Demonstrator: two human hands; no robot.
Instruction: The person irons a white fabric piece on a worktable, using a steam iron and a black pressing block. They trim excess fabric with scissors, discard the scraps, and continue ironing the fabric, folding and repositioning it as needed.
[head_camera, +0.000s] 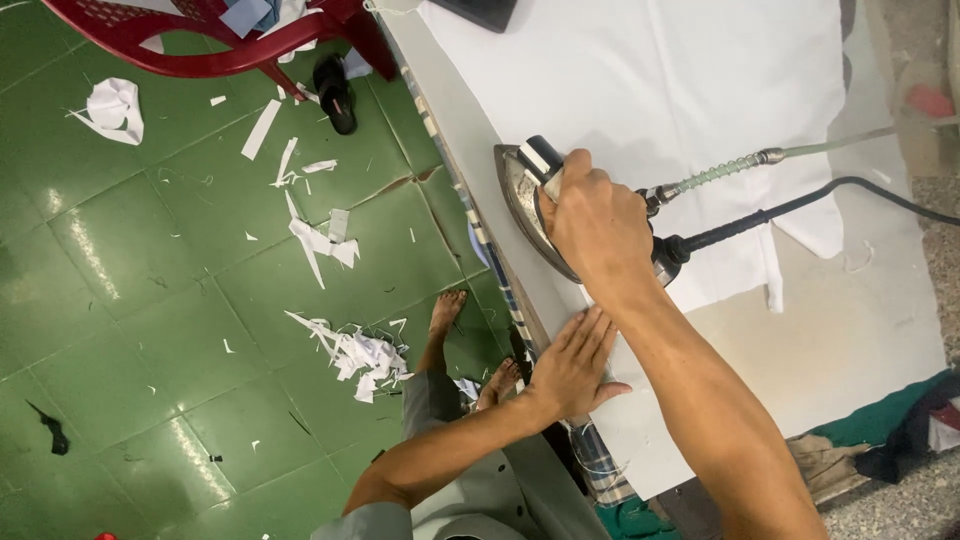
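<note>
My right hand (598, 222) grips the handle of a metal steam iron (522, 198) that rests on white fabric (660, 90) at the left edge of the ironing table (850, 350). A clear hose (800, 152) and a black cord (800, 208) run from the iron's back end off to the right. Just below the iron, my left hand (574, 362) lies flat with fingers spread, pressing the white fabric down near the table's edge.
A green tiled floor (130, 300) lies to the left, strewn with white cloth scraps (355, 352). A red plastic chair (200, 40) and a black sandal (335, 92) stand at the top. My bare feet (445, 312) show below the table edge. Dark and green cloth (900, 430) lies bottom right.
</note>
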